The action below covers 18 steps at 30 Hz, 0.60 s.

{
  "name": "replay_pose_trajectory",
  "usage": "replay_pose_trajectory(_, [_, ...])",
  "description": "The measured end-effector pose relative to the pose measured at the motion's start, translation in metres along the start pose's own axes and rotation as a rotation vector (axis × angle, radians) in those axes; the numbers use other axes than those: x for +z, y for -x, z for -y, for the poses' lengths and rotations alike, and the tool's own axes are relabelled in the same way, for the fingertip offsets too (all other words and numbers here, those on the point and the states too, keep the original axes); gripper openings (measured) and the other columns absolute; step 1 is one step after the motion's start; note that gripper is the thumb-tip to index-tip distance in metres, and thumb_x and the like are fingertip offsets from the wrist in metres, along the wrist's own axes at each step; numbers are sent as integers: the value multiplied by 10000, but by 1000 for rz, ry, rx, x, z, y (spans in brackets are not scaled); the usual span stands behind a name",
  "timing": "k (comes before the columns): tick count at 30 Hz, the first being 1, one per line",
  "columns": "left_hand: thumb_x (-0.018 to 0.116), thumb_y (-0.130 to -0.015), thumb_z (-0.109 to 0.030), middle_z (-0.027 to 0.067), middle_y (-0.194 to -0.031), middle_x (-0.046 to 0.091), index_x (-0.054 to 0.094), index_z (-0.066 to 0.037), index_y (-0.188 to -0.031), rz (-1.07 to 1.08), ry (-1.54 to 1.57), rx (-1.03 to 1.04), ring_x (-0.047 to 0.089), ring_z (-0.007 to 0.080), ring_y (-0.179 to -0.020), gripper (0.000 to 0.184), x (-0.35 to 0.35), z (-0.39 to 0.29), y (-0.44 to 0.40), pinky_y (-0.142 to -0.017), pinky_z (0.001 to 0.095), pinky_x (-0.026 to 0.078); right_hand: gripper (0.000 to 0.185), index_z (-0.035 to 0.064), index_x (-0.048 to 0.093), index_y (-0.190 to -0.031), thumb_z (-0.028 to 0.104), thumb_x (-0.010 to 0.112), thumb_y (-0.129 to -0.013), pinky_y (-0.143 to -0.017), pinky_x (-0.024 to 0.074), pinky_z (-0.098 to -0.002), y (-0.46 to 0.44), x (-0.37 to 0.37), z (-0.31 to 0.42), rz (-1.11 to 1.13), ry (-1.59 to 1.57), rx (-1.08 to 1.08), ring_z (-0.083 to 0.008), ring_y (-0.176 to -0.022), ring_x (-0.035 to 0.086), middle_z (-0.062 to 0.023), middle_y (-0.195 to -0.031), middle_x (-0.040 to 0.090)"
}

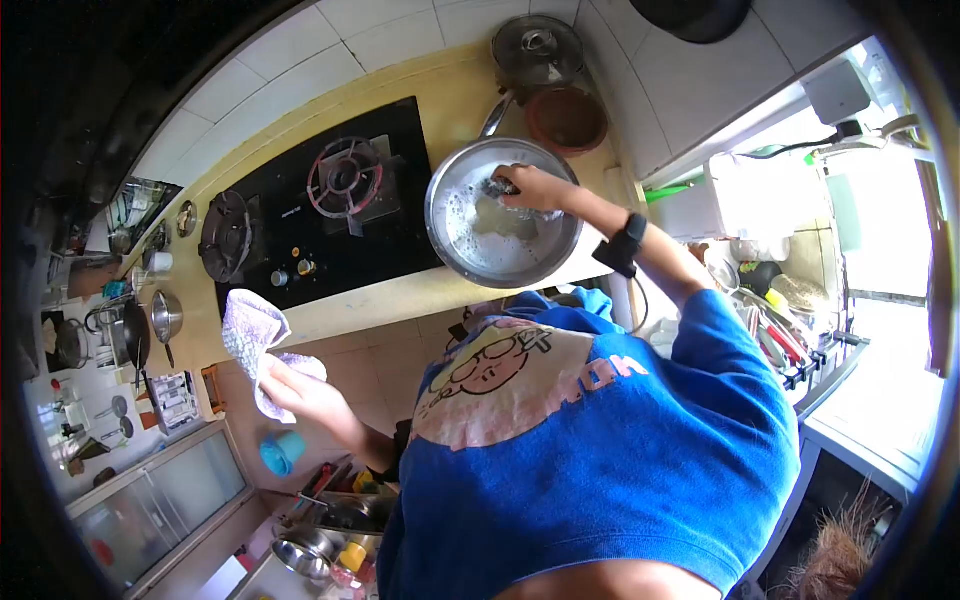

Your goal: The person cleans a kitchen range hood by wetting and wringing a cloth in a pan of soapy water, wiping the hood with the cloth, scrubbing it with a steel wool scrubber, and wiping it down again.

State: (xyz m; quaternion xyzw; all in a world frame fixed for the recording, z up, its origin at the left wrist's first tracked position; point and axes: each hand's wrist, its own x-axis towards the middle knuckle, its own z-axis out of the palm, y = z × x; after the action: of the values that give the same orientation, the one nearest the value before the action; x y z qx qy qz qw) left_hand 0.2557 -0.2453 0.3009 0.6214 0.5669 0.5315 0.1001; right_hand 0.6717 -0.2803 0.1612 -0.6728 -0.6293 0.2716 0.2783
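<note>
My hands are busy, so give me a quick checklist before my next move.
1. Left hand holding the cloth: ok, both are away from the pan.
2. Right hand holding the scrubber-like thing: ok, inside the metal pan.
3. Pan free of suds: not ok, suds remain inside.
4. Black wrist device clear of suds: ok, outside the rim.
5. Pan off the burners: ok, right of both.
6. Knobs turned off: cannot tell, markings unreadable.

A black stove (300,228) (two burners (345,178)); a reddish-brown bowl (568,120); a turquoise container (282,454).
</note>
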Motion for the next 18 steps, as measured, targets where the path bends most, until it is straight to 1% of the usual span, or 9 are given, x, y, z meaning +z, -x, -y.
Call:
replay_pose_trajectory(3, [443,-989,-192,165,-1051,587,535,102,-1109,12,27,-24,522,213,-952,330,8,5,-12,-887,318,406,469,9,463,-1218,204,620,-822,-927,423,-434,-11,-12,28,-145,-149,33,-386,-1093,532,-252,-1143,566])
replay_pose_trajectory(4, [445,-987,-189,169,-1065,586,533,102,-1120,11,28,-55,525,217,-967,331,12,3,-10,-900,319,403,479,17,470,-1227,211,614,-814,-925,427,-439,-18,-11,31,-205,-121,-134,-397,-1057,552,-248,-1097,590])
replay_pose_trajectory(6, [448,-984,-184,177,-1095,583,528,101,-1143,50,0,-107,530,226,-998,336,2,1,-5,-924,320,398,497,34,448,-1244,219,606,-812,-928,430,-449,-24,-9,25,156,11,-63,-412,-1037,559,-260,-1102,582])
replay_pose_trajectory(7, [444,-984,-178,181,-1097,583,525,100,-1155,58,-12,-74,532,234,-991,336,1,2,-8,-919,321,398,477,52,443,-1234,223,598,-815,-915,440,-449,-25,-1,18,120,101,-170,-425,-1020,563,-257,-1133,568])
replay_pose_trajectory(10, [437,-985,-169,178,-1097,582,522,99,-1156,-6,126,22,531,231,-985,329,5,30,-11,-913,319,397,445,61,478,-1201,225,601,-806,-915,445,-442,-22,-6,35,-111,-126,60,-409,-1028,567,-226,-1177,556])
replay_pose_trajectory(11, [435,-985,-160,163,-1080,585,528,107,-1134,-12,72,32,531,214,-967,319,4,33,-12,-888,319,408,459,66,480,-1206,237,606,-799,-910,452,-432,-21,-5,38,-119,-166,-86,-402,-1012,579,-219,-1148,573])
replay_pose_trajectory(14, [447,-981,-150,154,-1044,589,534,116,-1098,74,3,39,529,200,-934,304,0,17,-17,-852,317,422,490,76,443,-1233,224,606,-795,-914,447,-436,-21,8,14,122,-27,-223,-396,-1015,579,-226,-1129,579])
replay_pose_trajectory(15, [459,-977,-147,155,-1021,591,542,112,-1079,32,101,49,529,199,-918,291,4,22,-18,-834,317,426,441,77,456,-1209,180,591,-802,-896,447,-407,-20,11,13,42,-32,-185,-352,-1027,574,-174,-1136,570])
replay_pose_trajectory(18, [461,-975,-143,161,-1030,589,547,108,-1080,48,100,52,528,207,-930,284,3,40,-18,-856,315,421,441,81,467,-1205,176,598,-795,-898,444,-408,-18,26,32,-197,-193,-283,-340,-1055,559,-160,-1168,543])
